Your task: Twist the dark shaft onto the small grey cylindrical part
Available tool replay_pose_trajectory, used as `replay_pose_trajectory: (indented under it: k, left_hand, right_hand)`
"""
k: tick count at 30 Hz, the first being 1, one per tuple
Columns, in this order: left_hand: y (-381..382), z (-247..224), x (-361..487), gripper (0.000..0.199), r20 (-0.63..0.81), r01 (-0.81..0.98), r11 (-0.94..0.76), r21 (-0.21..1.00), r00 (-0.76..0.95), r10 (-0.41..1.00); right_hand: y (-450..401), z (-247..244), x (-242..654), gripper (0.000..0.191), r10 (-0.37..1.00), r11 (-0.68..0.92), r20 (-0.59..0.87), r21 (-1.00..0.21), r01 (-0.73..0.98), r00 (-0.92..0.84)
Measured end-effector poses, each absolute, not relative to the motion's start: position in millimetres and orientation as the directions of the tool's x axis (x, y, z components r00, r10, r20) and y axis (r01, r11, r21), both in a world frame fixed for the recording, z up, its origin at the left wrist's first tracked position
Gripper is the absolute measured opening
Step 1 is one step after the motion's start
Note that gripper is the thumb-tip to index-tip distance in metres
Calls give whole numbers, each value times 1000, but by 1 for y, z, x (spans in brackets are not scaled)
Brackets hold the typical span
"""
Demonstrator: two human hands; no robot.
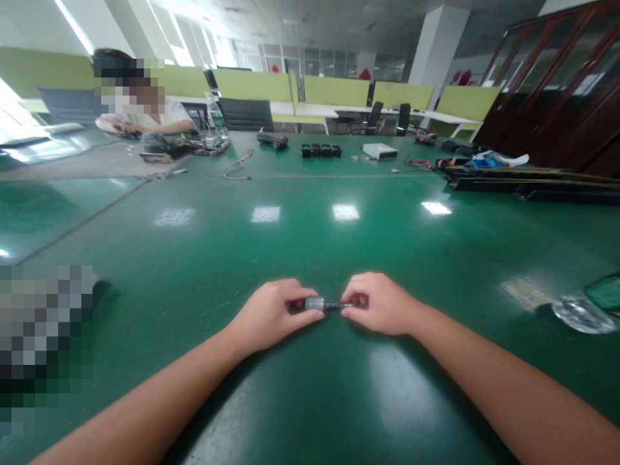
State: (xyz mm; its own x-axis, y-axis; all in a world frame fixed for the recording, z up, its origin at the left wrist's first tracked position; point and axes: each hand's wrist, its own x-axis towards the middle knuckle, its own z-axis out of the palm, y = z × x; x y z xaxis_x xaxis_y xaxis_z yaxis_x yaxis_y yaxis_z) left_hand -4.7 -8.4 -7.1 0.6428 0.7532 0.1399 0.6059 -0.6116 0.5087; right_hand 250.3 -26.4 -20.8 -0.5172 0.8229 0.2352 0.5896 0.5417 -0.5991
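Observation:
Between my hands, just above or on the green table, is a small cylindrical part [316, 303] with a silvery-grey body and a thin dark shaft running to the right. Its exact kind is too small and blurred to tell. My left hand [274, 316] pinches the thick grey end between thumb and fingers. On the other side, my right hand [380, 303] has its thumb and fingertips closed around the thin dark shaft [334, 305]. The part lies roughly level, and both of its ends are partly hidden by my fingers.
A clear plastic bottle [584, 314] lies at the right edge of the green table [310, 239]. Black rails [513, 184] lie at the back right. Farther off are a black block [321, 150], a metal box [380, 151] and a cable [237, 171]. Another person sits at the far left.

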Motion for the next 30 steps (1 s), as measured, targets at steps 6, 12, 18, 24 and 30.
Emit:
replay_pose_trajectory:
  k: [6, 12, 18, 24, 30]
  left_hand:
    - [-8, -8, -5, 27, 135, 609, -607, 511, 640, 756]
    - [-8, -7, -5, 27, 142, 608, -613, 504, 641, 754]
    - [-9, -6, -4, 30, 151, 607, -615, 503, 639, 754]
    - [-9, -7, -4, 29, 155, 601, -618, 507, 642, 751]
    - [-9, -6, -3, 29, 151, 606, -609, 511, 634, 758]
  right_hand:
    - [-27, -19, 252, 6, 828, 537, 226, -583, 610, -513]
    - [-27, -16, 255, 6, 828, 533, 205, -577, 619, -522]
    - [-24, -9, 265, 6, 822, 534, 164, -552, 640, -545]
    - [-23, -5, 271, 6, 833, 512, 152, -578, 636, -533]
    - [-25, -6, 266, 6, 823, 526, 161, -576, 626, -544]
